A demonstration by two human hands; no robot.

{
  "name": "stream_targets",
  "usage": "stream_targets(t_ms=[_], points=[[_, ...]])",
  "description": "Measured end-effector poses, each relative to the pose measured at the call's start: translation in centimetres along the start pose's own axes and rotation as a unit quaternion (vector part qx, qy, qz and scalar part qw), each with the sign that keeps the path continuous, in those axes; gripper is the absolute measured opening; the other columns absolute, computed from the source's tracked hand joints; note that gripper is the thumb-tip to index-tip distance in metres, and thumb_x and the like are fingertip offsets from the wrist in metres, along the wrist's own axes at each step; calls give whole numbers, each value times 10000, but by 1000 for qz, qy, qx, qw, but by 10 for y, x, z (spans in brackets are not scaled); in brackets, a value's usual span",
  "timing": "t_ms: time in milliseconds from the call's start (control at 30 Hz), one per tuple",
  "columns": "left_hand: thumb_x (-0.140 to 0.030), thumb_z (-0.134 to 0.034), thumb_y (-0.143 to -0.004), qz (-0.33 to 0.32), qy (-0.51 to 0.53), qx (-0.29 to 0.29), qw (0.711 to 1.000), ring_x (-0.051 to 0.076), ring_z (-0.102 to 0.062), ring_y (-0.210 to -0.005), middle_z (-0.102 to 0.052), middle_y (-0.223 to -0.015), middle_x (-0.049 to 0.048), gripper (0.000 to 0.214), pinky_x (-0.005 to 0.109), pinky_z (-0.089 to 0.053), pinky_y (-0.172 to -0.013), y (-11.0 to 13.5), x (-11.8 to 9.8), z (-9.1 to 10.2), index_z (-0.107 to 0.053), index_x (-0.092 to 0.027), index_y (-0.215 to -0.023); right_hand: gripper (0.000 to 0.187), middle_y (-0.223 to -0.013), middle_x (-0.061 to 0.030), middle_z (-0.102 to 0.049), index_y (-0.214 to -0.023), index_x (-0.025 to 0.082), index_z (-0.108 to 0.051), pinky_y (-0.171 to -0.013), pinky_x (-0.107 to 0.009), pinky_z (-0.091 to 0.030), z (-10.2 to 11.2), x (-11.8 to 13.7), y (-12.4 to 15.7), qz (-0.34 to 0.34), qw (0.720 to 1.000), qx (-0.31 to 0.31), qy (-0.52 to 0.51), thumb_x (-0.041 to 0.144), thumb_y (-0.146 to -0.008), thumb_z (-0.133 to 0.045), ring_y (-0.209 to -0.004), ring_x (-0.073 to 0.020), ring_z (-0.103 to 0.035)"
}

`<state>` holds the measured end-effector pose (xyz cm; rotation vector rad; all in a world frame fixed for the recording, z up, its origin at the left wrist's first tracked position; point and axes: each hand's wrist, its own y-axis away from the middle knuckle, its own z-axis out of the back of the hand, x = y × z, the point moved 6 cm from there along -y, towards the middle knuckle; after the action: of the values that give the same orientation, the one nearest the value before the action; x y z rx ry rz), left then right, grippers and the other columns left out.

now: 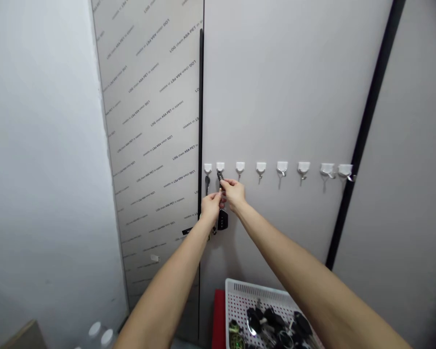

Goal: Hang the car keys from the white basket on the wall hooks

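Observation:
My left hand [211,205] and my right hand [234,193] meet at a dark keychain [220,176] below the second white hook [220,166] from the left. Both hands are closed, fingers pinching the keychain's strap. From it hangs a black car key fob [223,219], just under my fingers. I cannot tell whether the strap's top sits on the hook or only touches it. Beside it, another black keychain [207,184] dangles from the leftmost hook [208,168]; its lower part is hidden behind my left hand.
Several more white hooks, such as this one [261,167], run in a row to the right across the pale panel [294,87]. Below stands a white perforated basket [254,289] holding several keys and fobs [272,320], beside a red box [218,317]. White-capped bottles [95,330] are at lower left.

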<state>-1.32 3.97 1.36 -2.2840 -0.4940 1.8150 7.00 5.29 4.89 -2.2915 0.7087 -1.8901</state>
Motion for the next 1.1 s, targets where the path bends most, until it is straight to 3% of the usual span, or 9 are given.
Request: stream_targets(t_ms=[233,433,533,667,767,867,1000,1100], points=[[-234,-407,-662,2,-136,-30,990,64,-461,-449,-545,-585,20,191,171,-336,-429,-9,21,7,-544,-103,-682,150,-518,28,-499,-657,137,-503,-433,-189,-378,2,-14,-9,19,996,-5,87,215,-529,-502,-440,-66,-455],[-157,-452,-624,-31,-256,-70,964,128,-516,-751,-570,-828,77,243,226,-383,-668,-6,24,17,-520,-108,-852,196,-628,-11,-553,-692,124,-536,-562,-226,-398,12,-15,-9,83,979,11,186,247,-545,-495,-564,-83,-488],[-143,-450,-623,-50,-276,-78,957,138,-496,-826,-542,-910,97,296,241,-364,-737,2,24,22,-488,-92,-912,209,-650,-10,-551,-719,120,-535,-585,-238,-397,31,-17,9,90,973,64,202,240,-553,-499,-570,-72,-479],[-155,-442,-627,-78,-294,-76,949,125,-486,-832,-525,-935,82,329,249,-357,-761,27,33,29,-462,-100,-950,197,-668,-14,-554,-722,112,-535,-611,-243,-393,76,-36,52,50,959,159,231,212,-554,-510,-579,-66,-479],[-158,-427,-637,-74,-313,-17,947,111,-489,-798,-535,-897,60,298,250,-363,-755,64,60,23,-473,-114,-928,181,-687,-23,-564,-712,118,-536,-636,-242,-385,121,-69,89,-9,931,216,295,216,-563,-506,-601,-78,-490],[-152,-412,-646,-25,-361,90,928,109,-487,-775,-538,-882,60,279,236,-378,-726,109,107,7,-483,-115,-912,178,-669,-21,-571,-727,131,-535,-616,-241,-382,165,-109,121,-60,887,246,386,221,-584,-480,-591,-95,-495],[-178,-427,-637,8,-481,238,843,136,-472,-810,-526,-900,48,270,252,-367,-734,160,166,-15,-495,-160,-898,165,-666,-29,-571,-717,135,-537,-600,-241,-377,198,-145,149,-66,840,259,473,213,-594,-459,-604,-119,-499],[-171,-425,-633,0,-562,278,779,159,-443,-872,-503,-927,44,289,264,-348,-755,174,186,-20,-480,-188,-916,169,-750,-47,-573,-722,141,-550,-672,-258,-360,201,-152,160,-17,816,263,515,205,-597,-456,-719,-149,-492]])
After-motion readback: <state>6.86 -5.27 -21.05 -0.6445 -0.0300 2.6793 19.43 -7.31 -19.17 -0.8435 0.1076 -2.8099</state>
